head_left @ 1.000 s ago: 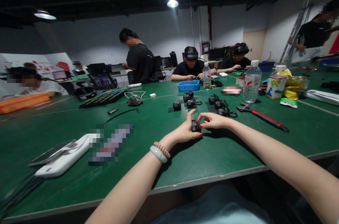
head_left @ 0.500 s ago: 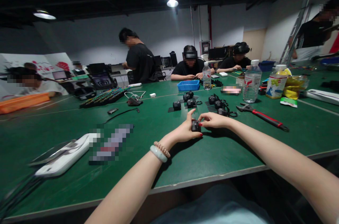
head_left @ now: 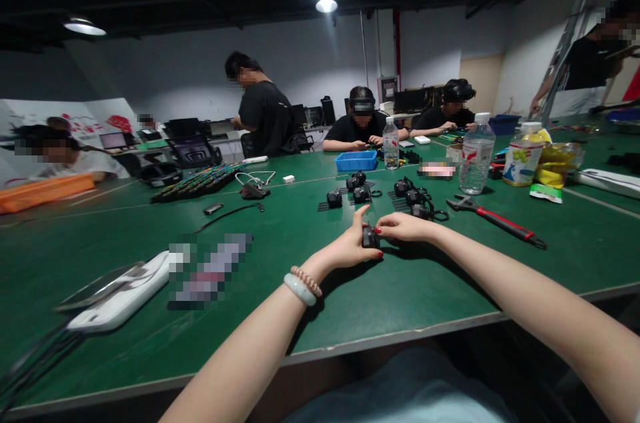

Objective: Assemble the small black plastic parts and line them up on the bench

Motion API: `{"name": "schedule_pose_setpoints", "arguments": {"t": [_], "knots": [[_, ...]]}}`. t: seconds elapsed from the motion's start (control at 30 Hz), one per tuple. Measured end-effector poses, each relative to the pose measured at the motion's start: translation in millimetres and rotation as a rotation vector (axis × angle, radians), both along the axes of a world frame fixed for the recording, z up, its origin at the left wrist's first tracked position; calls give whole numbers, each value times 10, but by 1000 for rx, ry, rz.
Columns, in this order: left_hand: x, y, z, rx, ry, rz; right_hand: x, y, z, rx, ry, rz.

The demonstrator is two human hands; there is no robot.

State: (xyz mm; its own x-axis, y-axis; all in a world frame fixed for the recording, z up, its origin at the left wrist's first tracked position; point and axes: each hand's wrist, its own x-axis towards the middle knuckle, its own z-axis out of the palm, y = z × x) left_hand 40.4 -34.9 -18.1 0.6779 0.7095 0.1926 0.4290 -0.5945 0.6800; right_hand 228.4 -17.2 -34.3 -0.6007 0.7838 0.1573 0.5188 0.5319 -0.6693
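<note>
A small black blocky part (head_left: 370, 237) is held just above the green table (head_left: 240, 316). My left hand (head_left: 345, 246) grips it from the left, thumb on the near side and index finger stretched upward past it. My right hand (head_left: 403, 228) is closed, its thumb and fingertips pinched against the part's right upper edge; anything tiny between those fingertips is hidden. Beyond my hands lie several similar black parts, one group on the left (head_left: 359, 194) and another on the right (head_left: 411, 195), with flat comb-like pieces and black rings among them.
Right of my hands lies a red-handled adjustable wrench (head_left: 500, 217), near a large water bottle (head_left: 475, 156). A blue tray (head_left: 356, 161) stands farther back. On the left are a white power strip (head_left: 125, 296), a pixelated flat item (head_left: 213, 273) and a black cable (head_left: 227, 211). Co-workers sit across.
My right fingertips have shifted very slightly at the part's edge. The black part and my left hand stay nearly where they were. A standing person at far right has moved an arm.
</note>
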Motion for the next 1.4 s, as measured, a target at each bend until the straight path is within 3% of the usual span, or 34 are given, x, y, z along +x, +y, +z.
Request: {"name": "schedule_pose_setpoints", "arguments": {"t": [0.73,1.0,1.4], "knots": [[9,-1,-7,9,5,-14,-25,-15,5,-69,-8,-62],[4,1,-5,-10,-14,-16,-38,-56,11,-48,107,-94],[1,0,5,-2,-27,-22,-9,-106,49,6,79,71]]}}
